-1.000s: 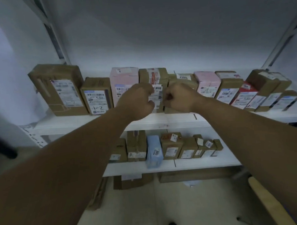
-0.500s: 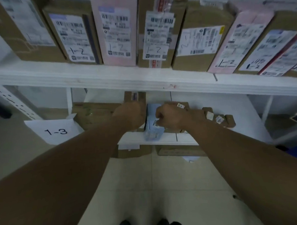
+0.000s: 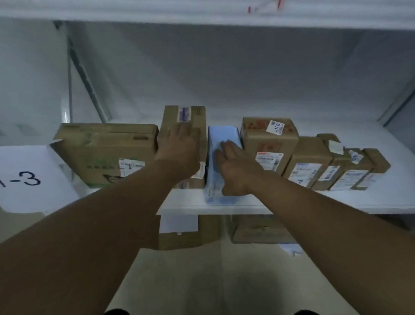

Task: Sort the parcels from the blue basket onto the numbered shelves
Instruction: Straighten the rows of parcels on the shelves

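A row of parcels stands on the white shelf point(image 3: 322, 206) marked by the paper sign "1-3" point(image 3: 17, 180). My left hand point(image 3: 177, 151) lies flat with straight fingers on a tall brown box point(image 3: 195, 117). Beside it, my right hand point(image 3: 235, 165) rests with straight fingers on the top of a blue parcel point(image 3: 221, 135) that juts over the shelf's front edge. A wide brown carton point(image 3: 101, 152) stands left of the tall box. The blue basket is out of view.
Right of the blue parcel stand a taped brown box point(image 3: 270, 140) and several smaller labelled boxes point(image 3: 306, 162). The underside of the shelf above point(image 3: 195, 12) spans the top. Flat cartons point(image 3: 259, 231) lie beneath the shelf. The right end of the shelf is bare.
The view dropped from the "1-2" shelf to the "1-3" shelf. Both hands came down from fists to flat hands, the left on the tall brown box, the right on the blue parcel.
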